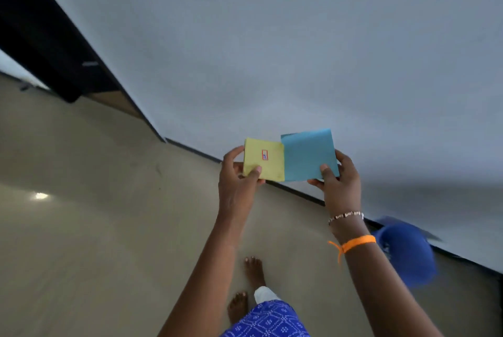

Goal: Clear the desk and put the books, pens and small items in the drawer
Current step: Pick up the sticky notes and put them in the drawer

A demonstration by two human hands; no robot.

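Hands on paper pads

Two hands, one yellow pad, one blue pad

Pale wall, glossy beige floor

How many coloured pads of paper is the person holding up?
2. The yellow pad is pinched by the left hand; the blue pad is pinched by the right hand and overlaps the yellow pad's edge. More could be hidden behind them.
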